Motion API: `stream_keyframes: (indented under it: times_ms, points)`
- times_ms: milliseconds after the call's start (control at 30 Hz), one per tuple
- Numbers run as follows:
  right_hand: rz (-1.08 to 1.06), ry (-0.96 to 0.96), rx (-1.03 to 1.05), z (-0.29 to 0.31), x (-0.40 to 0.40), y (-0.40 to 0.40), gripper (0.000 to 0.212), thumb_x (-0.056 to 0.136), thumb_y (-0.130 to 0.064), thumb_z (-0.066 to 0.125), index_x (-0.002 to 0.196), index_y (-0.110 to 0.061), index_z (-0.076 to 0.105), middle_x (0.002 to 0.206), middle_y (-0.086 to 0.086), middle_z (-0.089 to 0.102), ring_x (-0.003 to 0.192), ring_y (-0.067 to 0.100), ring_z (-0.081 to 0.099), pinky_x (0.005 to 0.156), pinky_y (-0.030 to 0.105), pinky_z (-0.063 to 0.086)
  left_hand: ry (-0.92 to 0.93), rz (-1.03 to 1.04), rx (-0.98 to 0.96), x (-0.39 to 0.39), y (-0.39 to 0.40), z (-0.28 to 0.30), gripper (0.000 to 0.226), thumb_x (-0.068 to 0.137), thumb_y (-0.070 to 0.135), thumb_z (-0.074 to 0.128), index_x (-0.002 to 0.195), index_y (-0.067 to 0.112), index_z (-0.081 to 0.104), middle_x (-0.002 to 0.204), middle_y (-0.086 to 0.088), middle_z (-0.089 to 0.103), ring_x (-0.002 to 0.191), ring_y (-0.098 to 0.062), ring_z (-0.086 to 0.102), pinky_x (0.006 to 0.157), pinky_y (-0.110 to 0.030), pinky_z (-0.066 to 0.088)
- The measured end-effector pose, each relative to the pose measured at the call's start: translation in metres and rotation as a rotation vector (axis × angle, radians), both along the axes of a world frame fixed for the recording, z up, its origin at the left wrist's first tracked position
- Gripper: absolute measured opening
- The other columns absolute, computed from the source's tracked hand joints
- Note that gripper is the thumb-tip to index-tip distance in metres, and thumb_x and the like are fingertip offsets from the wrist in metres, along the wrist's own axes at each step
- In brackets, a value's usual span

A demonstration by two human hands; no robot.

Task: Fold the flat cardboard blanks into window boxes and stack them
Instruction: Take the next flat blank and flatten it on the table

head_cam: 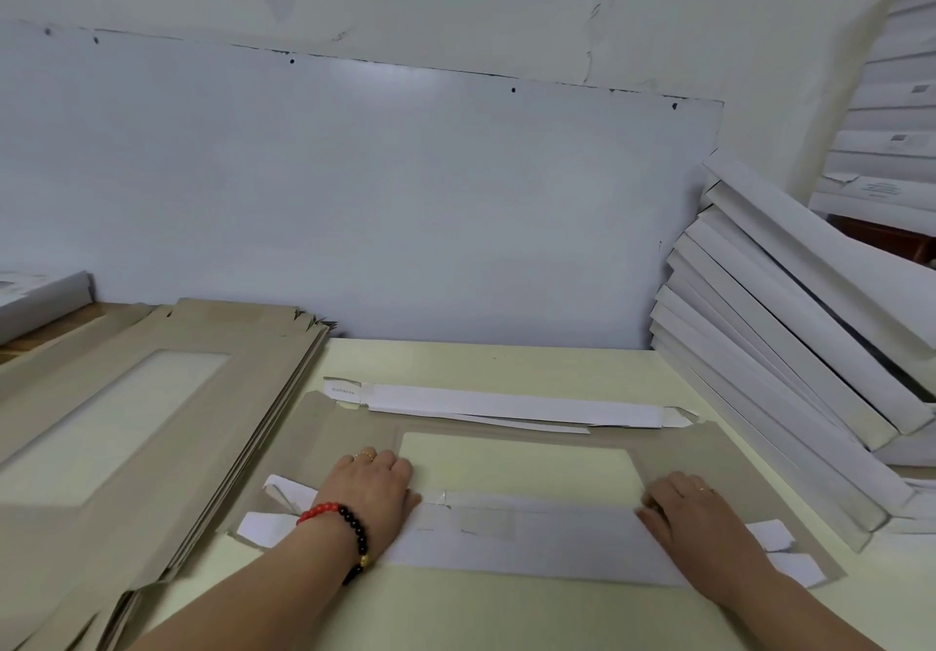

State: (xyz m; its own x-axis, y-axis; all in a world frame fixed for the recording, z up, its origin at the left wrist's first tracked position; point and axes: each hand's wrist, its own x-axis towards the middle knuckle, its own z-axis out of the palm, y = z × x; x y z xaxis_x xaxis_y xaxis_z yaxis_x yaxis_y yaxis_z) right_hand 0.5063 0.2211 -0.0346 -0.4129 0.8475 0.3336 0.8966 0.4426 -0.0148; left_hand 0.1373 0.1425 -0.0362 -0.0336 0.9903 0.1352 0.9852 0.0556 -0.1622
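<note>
Blank: the flat grey-brown cardboard blank with a rectangular window cut-out [354,427] lies in front of me on the pale yellow table top [506,362], its near long white flap [532,544] folded over towards the window and its far long white flap [506,405] folded over as well.
Left hand: my left hand [372,486] rests on the near flap's left end, fingers curled under at the fold so I cannot tell whether they pinch the card; a ring shows on one finger.
Right hand: my right hand [696,514] sits on the flap's right end, fingers bent down onto the fold; the grip itself is hidden.
Wrist: a red, black and gold bead bracelet [344,529] circles my left wrist.
Left side: a stack of flat grey-brown window blanks [202,397] lies just beside the working blank, touching its left corner.
Right side: a leaning stack of folded white boxes [790,346] rests close to the blank's right edge.
Far right: a taller pile of white boxes [891,108] stands behind them.
Far left: one white box [40,296] lies at the edge.
Behind: a pale grey wall board [354,194] backs the table.
</note>
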Motion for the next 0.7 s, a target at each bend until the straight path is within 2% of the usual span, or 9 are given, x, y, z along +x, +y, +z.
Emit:
stream_keyframes:
  times_ms: [67,167,200,267,333,400,467,567,700]
  points:
    - [0.035,0.044,-0.012,-0.003,0.001,0.001,0.014,0.094,-0.039,0.057,0.09,-0.025,0.059,0.09,-0.011,0.052,0.085,0.013,0.05,0.078,0.025,0.041,0.008,-0.016,0.002,0.002,0.0,-0.001,0.032,0.101,0.04,0.027,0.117,0.021,0.047,0.122,-0.002,0.053,0.114,-0.025,0.046,0.091,-0.036,0.033]
    - [0.037,0.056,-0.079,-0.003,-0.003,0.0,0.037,0.096,-0.053,0.044,0.122,-0.029,0.054,0.118,-0.012,0.054,0.109,0.011,0.049,0.095,0.024,0.037,-0.029,-0.019,0.059,0.001,-0.003,0.005,0.027,0.101,0.036,0.027,0.109,0.021,0.048,0.111,0.0,0.057,0.105,-0.024,0.052,0.084,-0.034,0.035]
    - [0.033,0.03,-0.092,-0.003,-0.005,-0.001,0.047,0.095,-0.058,0.04,0.131,-0.03,0.048,0.125,-0.013,0.053,0.115,0.01,0.048,0.101,0.024,0.033,-0.056,-0.042,0.113,0.001,-0.005,0.009,0.023,0.1,0.035,0.034,0.103,0.02,0.051,0.101,0.0,0.06,0.096,-0.023,0.056,0.08,-0.033,0.038]
    - [0.031,-0.042,-0.085,0.001,-0.006,-0.003,0.061,0.09,-0.068,0.034,0.139,-0.032,0.04,0.132,-0.015,0.049,0.123,0.009,0.044,0.107,0.024,0.025,-0.047,-0.143,0.216,0.0,-0.009,0.012,0.021,0.091,0.032,0.05,0.078,0.018,0.058,0.07,0.002,0.061,0.063,-0.02,0.06,0.059,-0.027,0.046]
    - [0.03,-0.089,-0.056,0.007,-0.007,-0.005,0.071,0.084,-0.076,0.03,0.141,-0.034,0.038,0.132,-0.016,0.05,0.124,0.007,0.045,0.106,0.024,0.02,0.0,-0.215,0.375,-0.002,-0.013,0.012,0.03,0.085,0.031,0.043,0.062,0.019,0.057,0.052,0.003,0.053,0.044,-0.018,0.052,0.045,-0.022,0.043]
    - [0.031,-0.122,-0.027,0.014,-0.008,-0.006,0.079,0.076,-0.083,0.023,0.138,-0.037,0.04,0.129,-0.018,0.052,0.121,0.006,0.046,0.103,0.023,0.019,-0.029,-0.24,0.415,-0.004,-0.018,0.017,0.033,0.085,0.031,0.037,0.062,0.018,0.058,0.052,0.004,0.054,0.043,-0.018,0.052,0.045,-0.021,0.041]
    - [0.054,-0.102,0.004,0.02,-0.007,-0.008,0.087,0.069,-0.088,0.019,0.135,-0.037,0.045,0.125,-0.018,0.055,0.117,0.005,0.049,0.1,0.023,0.019,-0.088,-0.22,0.351,-0.003,-0.023,0.024,0.035,0.089,0.036,0.035,0.069,0.018,0.058,0.059,0.005,0.057,0.05,-0.019,0.056,0.05,-0.021,0.042]
    - [0.108,-0.09,0.026,0.028,-0.003,-0.013,0.096,0.066,-0.094,0.015,0.135,-0.036,0.046,0.12,-0.018,0.057,0.114,0.006,0.052,0.099,0.025,0.022,-0.183,-0.107,0.167,-0.007,-0.026,0.028,0.035,0.099,0.05,0.026,0.089,0.024,0.047,0.082,0.005,0.057,0.08,-0.02,0.058,0.066,-0.03,0.035]
    - [0.176,-0.178,0.043,0.03,0.002,-0.028,0.092,0.072,-0.09,0.017,0.142,-0.035,0.039,0.111,-0.016,0.056,0.107,0.006,0.054,0.101,0.029,0.026,-0.229,-0.027,-0.146,-0.009,-0.032,0.033,0.037,0.097,0.057,0.028,0.092,0.026,0.048,0.085,0.005,0.051,0.078,-0.019,0.048,0.068,-0.03,0.037]
